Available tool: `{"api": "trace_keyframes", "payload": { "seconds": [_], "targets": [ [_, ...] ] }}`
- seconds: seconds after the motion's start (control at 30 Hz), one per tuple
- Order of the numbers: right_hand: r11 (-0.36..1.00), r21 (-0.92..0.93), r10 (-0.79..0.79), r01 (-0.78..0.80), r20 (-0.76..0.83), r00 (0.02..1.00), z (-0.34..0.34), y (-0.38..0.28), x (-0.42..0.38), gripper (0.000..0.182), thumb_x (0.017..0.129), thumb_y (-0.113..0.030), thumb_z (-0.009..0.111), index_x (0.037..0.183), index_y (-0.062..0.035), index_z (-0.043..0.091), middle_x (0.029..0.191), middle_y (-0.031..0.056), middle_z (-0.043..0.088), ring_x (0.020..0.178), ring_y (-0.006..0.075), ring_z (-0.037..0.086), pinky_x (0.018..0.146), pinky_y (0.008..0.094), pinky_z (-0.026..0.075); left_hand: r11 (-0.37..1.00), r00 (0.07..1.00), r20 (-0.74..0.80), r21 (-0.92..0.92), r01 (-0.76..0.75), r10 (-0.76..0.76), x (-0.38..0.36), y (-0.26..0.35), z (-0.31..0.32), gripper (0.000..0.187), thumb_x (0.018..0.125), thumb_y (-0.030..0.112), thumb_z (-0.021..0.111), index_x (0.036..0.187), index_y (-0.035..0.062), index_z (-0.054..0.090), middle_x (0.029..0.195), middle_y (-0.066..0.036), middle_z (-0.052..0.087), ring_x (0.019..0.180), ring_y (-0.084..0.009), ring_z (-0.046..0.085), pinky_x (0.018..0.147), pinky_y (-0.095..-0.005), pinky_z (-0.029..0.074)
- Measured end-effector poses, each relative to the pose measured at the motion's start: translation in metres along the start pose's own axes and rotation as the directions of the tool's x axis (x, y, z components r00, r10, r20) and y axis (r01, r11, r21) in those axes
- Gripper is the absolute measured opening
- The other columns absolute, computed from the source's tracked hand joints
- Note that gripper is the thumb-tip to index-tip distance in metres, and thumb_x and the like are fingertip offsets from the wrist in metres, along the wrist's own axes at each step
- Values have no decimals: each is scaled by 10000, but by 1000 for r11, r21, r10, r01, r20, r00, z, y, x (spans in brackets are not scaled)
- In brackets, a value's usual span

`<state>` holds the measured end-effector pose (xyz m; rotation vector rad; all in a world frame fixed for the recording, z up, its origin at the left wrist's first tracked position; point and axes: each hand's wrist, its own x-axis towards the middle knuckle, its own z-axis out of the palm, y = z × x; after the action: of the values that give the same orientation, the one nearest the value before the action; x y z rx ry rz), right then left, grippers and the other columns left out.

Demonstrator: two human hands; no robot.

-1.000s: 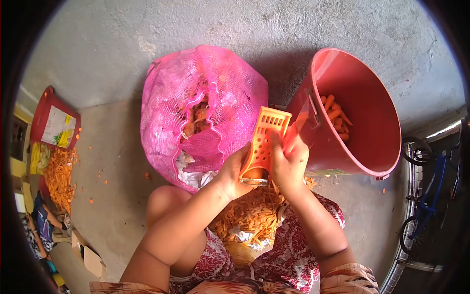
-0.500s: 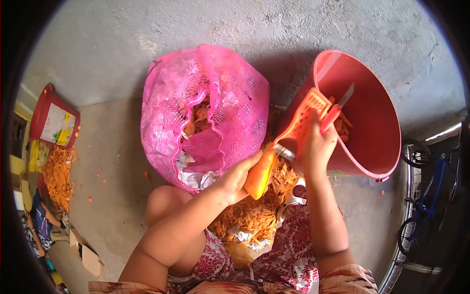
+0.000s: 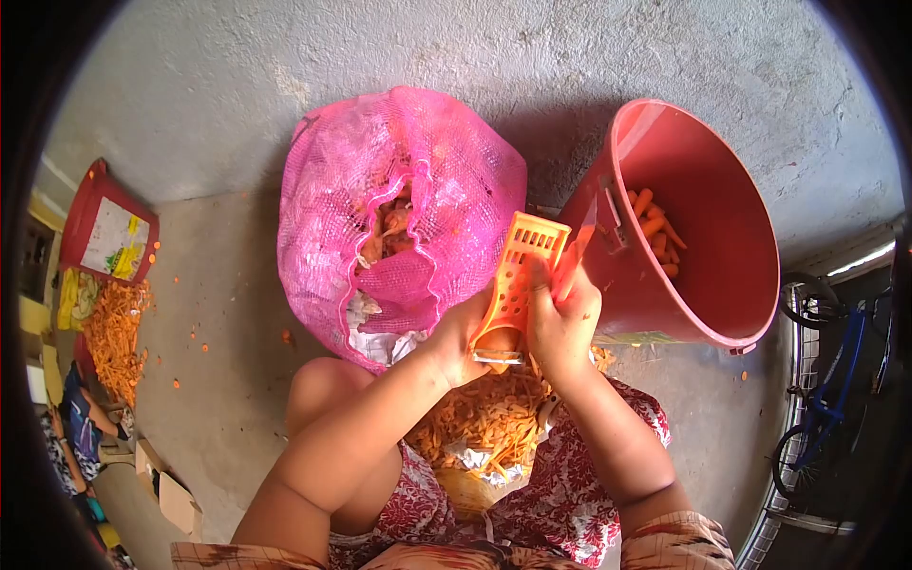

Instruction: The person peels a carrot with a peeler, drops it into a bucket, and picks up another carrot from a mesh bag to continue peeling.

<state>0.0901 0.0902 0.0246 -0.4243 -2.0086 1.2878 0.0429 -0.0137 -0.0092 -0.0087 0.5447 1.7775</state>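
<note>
My left hand (image 3: 454, 344) is closed around a carrot (image 3: 500, 340), most of which is hidden behind the peeler. In my right hand (image 3: 566, 328) is an orange peeler (image 3: 514, 269) with a perforated, grater-like body, its metal blade lying over the carrot. The same hand also holds a red-handled knife (image 3: 569, 270), pointing up and away. Below both hands, a heap of carrot peelings (image 3: 484, 418) lies between my legs. A pink mesh sack (image 3: 465, 161) with carrots (image 3: 395, 220) showing through its opening stands ahead on the left.
A tilted red bucket (image 3: 727, 256) at the right holds several peeled carrots (image 3: 654, 228). A grey wall (image 3: 551, 47) rises behind. On the far left are another red bucket (image 3: 81, 218), more peelings (image 3: 116, 342), a person (image 3: 85, 423) and a cardboard box (image 3: 176, 503). A blue bicycle (image 3: 836, 380) stands far right.
My right hand has moved left and down from the bucket's mouth, bringing peeler and knife over the carrot. The carrot, plainly visible earlier, is now mostly covered.
</note>
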Motion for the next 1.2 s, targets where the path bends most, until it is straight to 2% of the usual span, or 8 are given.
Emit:
{"api": "trace_keyframes", "payload": {
  "seconds": [0.13,0.17,0.27,0.47,0.67,0.77,0.97,1.2],
  "targets": [
    [995,40,99,-92,-245,964,-24,15,38,166,802,-101,540,663,-33,479,542,-26,462,478,57,395,437,219,332,956,976,-96,205,211,-195,-6,-15,10,388,862,438,339,1028,111,468,818,-64,533,712,-161,526,569,-288,451],
    [989,22,146,-146,-303,942,-34,15,50,183,810,-110,533,650,-42,478,557,-40,456,478,48,385,432,208,316,968,954,194,149,202,-228,-2,-18,-1,421,862,459,322,1066,110,440,851,-65,520,738,-160,513,585,-288,449],
    [949,284,240,-139,-361,901,-35,1,57,158,838,-149,494,742,-28,531,545,-43,463,466,17,384,413,191,302,967,979,-58,153,202,-195,-1,-17,1,421,867,433,324,1107,101,422,901,-69,513,746,-158,496,601,-285,446],
    [996,63,67,-69,36,997,-12,-5,4,110,801,-106,551,792,2,531,575,69,540,523,94,506,499,252,419,993,999,26,-112,46,-44,10,-9,-10,340,834,328,423,1031,62,501,882,-81,586,747,-200,578,601,-331,481],
    [990,-131,-51,46,-37,998,-9,-2,3,49,772,-48,540,763,-2,527,605,160,533,524,206,555,490,281,419,997,999,33,-64,36,-34,4,-8,-5,333,834,351,413,1001,80,510,852,-68,569,749,-200,564,599,-340,470],
    [999,-30,36,-44,-215,976,-20,23,31,137,839,-111,489,729,-31,511,557,-47,454,469,23,398,406,197,317,979,981,-35,-88,186,-190,1,-14,5,342,858,399,364,1004,107,463,740,-54,511,697,-178,499,576,-290,403],
    [956,258,198,-140,-214,957,-28,21,43,115,826,-83,506,730,-22,522,578,-55,460,497,15,375,435,182,303,997,986,-151,-13,71,-72,0,-10,3,399,872,428,309,1019,92,466,801,-81,541,686,-209,541,583,-333,434],
    [992,-91,-81,83,33,996,1,-8,1,199,796,-177,567,720,-7,495,556,159,484,471,293,508,458,312,403,986,997,-49,-151,-71,64,2,-8,-3,305,818,281,474,1034,69,506,965,-52,578,841,-162,567,712,-318,461]
  ]
}}
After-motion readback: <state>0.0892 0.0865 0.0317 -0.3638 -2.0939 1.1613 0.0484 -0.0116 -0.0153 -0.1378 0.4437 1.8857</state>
